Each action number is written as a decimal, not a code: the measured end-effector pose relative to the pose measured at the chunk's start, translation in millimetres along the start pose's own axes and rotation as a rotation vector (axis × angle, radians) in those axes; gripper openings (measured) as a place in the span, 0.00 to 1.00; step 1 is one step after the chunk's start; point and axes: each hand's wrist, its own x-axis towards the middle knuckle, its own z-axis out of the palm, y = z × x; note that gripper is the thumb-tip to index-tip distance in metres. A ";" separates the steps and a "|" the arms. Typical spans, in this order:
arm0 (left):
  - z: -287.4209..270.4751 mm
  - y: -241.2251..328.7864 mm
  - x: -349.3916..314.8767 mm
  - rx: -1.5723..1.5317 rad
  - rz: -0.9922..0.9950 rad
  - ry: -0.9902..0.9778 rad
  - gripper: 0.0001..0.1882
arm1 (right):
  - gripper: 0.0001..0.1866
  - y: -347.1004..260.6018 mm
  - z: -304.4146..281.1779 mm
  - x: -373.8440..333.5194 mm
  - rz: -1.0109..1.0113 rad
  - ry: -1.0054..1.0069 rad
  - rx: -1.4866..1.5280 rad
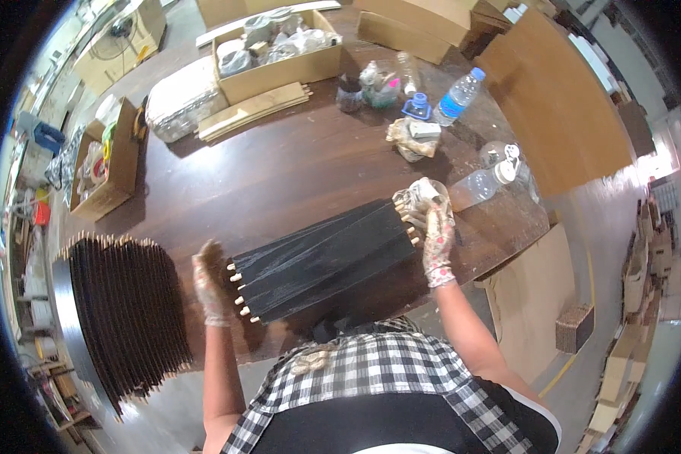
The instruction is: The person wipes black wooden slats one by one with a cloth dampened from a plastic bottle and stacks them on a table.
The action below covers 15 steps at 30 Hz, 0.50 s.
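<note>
Several black slats with pale wooden pegs at both ends lie side by side on the dark brown table, slanting up to the right in front of me. My left hand, in a pale glove, is beside their left pegs, apart from them, fingers stretched. My right hand, in a white glove with red spots, is by the right pegs with its fingers extended, close to a crumpled whitish plastic bag. Whether it touches the bag or a peg I cannot make out. A tall stack of similar pegged black slats stands at the left.
A cardboard box of bagged parts, wooden strips and a plastic-wrapped pack lie at the far side. Bottles and a lying bottle stand right. A small open box is left; a large cardboard sheet leans right.
</note>
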 end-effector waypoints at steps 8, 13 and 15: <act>76.7 154.4 -35.1 0.098 0.526 -0.265 0.18 | 0.29 -45.8 5.8 23.0 -0.356 0.228 -1.234; 116.7 224.1 -84.1 -0.088 0.809 -0.639 0.14 | 0.15 -26.4 -35.5 31.2 -0.487 0.088 -1.261; 119.6 238.5 -92.9 -0.141 0.825 -0.642 0.13 | 0.10 -43.7 -41.5 14.9 -0.340 0.097 -0.854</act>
